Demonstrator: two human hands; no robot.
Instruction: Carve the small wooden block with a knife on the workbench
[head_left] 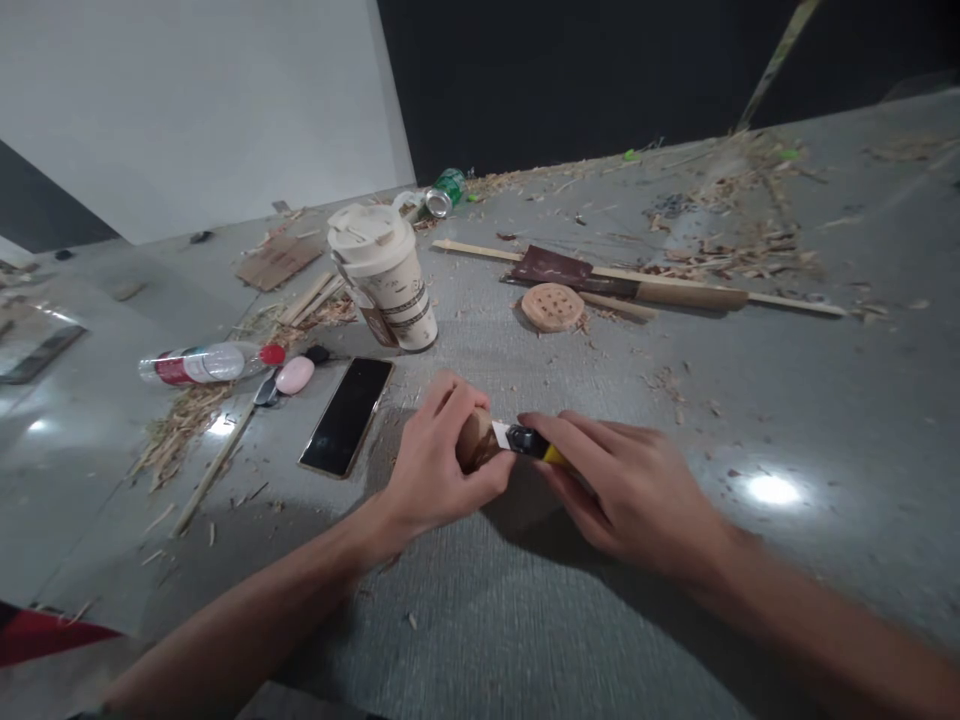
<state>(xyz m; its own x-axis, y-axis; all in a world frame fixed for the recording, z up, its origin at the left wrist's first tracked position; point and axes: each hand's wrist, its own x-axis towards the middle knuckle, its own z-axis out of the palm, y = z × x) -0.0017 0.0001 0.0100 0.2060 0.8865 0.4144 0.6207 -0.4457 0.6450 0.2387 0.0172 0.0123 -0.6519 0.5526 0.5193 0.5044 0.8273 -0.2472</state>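
Two hands meet: left hand (pixel 435 465) grip clasps wooden piece (pixel 474 438), right hand (pixel 630 490) grip holds knife (pixel 525 441) against it.

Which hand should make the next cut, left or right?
Right, probably. The right hand already grips the utility knife, blade against the wooden piece. The left hand wraps that piece, steadying it.

- The phone (pixel 347 416) lies on the desk (pixel 750 400), just in front of the paper cup (pixel 384 276).
- The bottle (pixel 208 363) lies left of the cup.
- The round wooden disc (pixel 553 306) sits right of the cup.
- The can (pixel 444 193) lies behind the cup.
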